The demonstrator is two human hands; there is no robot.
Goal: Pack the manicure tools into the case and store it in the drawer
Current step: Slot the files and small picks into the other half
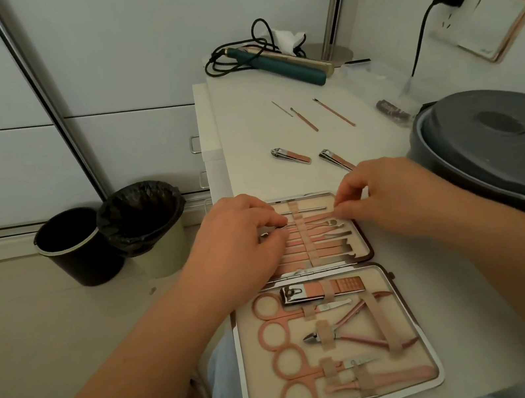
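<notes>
The manicure case [421,387] lies open on the white table, its two cream halves hinged in the middle. The near half holds scissors [278,331], a large clipper [321,290] and nippers [352,331] under straps. The far half holds several thin pink tools. A flat pink tool [313,217] lies across that half under the centre strap; my left hand [242,233] pinches its left end and my right hand [392,194] pinches its right end. Two small nail clippers [290,156] [334,158] and three thin picks [305,119] lie loose farther back.
A teal hair straightener [287,62] with a coiled cord and a mirror stand [335,30] sit at the table's back. A dark grey lidded tub [495,142] crowds the right side. Drawer handles [195,144] show on the table's left face. Two bins [110,234] stand on the floor at left.
</notes>
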